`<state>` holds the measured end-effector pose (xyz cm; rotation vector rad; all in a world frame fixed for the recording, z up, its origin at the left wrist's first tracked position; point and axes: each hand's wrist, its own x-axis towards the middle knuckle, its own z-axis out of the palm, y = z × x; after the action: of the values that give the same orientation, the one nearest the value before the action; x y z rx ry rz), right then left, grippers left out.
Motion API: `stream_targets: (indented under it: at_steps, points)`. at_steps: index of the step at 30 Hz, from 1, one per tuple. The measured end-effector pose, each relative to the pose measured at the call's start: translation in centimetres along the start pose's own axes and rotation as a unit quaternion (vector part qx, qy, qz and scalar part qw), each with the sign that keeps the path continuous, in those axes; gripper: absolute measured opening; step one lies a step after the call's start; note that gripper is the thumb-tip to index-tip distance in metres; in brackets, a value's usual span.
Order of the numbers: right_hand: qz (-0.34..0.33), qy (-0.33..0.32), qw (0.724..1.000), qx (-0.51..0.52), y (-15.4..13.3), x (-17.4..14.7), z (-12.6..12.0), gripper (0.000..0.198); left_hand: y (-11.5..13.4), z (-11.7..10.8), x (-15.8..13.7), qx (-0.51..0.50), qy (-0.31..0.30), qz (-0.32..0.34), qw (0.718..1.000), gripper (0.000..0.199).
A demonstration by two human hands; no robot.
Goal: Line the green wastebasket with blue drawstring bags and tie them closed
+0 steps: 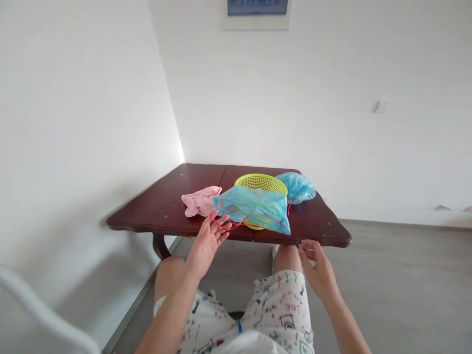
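Note:
A translucent blue drawstring bag [250, 207] lies in front of and partly over a yellow-green plastic basket [261, 183] near the table's front edge. From the bag a red drawstring [236, 226] loops toward my left hand [208, 243]. That hand is palm up with its fingers apart, and the cord passes at the fingertips; whether it is hooked on them is not clear. My right hand [319, 270] hovers by the front edge of the table, fingers loosely bent and parted from the thumb, with nothing visible in it. A pink cloth [201, 201] rests crumpled left of the bag.
Behind the basket, to the right, sits a second, puffed-out blue bag [297, 188] with a red tie. Everything stands on a dark red wooden table [147, 209] in a corner of white walls. My knees are at its front edge. A pale curved bar [44, 314] shows at lower left.

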<state>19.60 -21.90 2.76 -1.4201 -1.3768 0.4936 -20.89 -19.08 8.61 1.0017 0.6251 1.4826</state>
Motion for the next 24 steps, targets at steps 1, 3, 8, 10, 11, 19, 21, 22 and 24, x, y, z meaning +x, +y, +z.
stream_targets:
  at_steps: [1, 3, 8, 10, 11, 19, 21, 22, 24]
  points:
    - [0.005, -0.017, 1.0, 0.012, 0.1, -0.3, 0.6, 0.041, 0.3, 0.5, -0.3, -0.01, -0.012, 0.004, 1.0, 0.07]
    - [0.026, -0.062, 0.995, 0.071, 0.3, -1.0, 2.4, 0.045, 0.5, 1.5, -1.1, -0.024, -0.035, 0.005, 0.999, 0.069]
    - [0.235, -0.17, 0.884, 0.367, -1.4, -2.1, 9.7, 0.072, -1.1, 5.1, -3.7, -0.097, -0.046, -0.046, 0.993, 0.063]
    - [0.267, -0.187, 0.827, 0.457, -3.0, -1.7, 12.3, 0.074, -2.2, 6.6, -4.9, -0.155, -0.037, -0.091, 0.983, 0.057]
    - [0.265, -0.191, 0.808, 0.49, -3.9, -1.3, 13.5, 0.072, -2.8, 7.2, -5.4, -0.184, -0.03, -0.114, 0.976, 0.053]
    - [0.331, -0.087, 0.729, 0.592, -5.7, 3.2, 20.0, 0.04, -6.5, 7.4, -7.8, -0.286, 0.061, -0.212, 0.933, 0.032]
    - [0.358, -0.042, 0.715, 0.6, -5.0, 4.0, 20.9, 0.037, -7.3, 6.4, -7.7, -0.288, 0.098, -0.218, 0.927, 0.025]
    - [0.364, -0.026, 0.71, 0.602, -4.6, 4.3, 21.2, 0.037, -7.8, 5.9, -7.6, -0.287, 0.118, -0.224, 0.924, 0.023]
    - [0.355, -0.01, 0.709, 0.609, -3.6, 4.9, 21.6, 0.038, -8.8, 4.6, -7.4, -0.282, 0.156, -0.234, 0.917, 0.022]
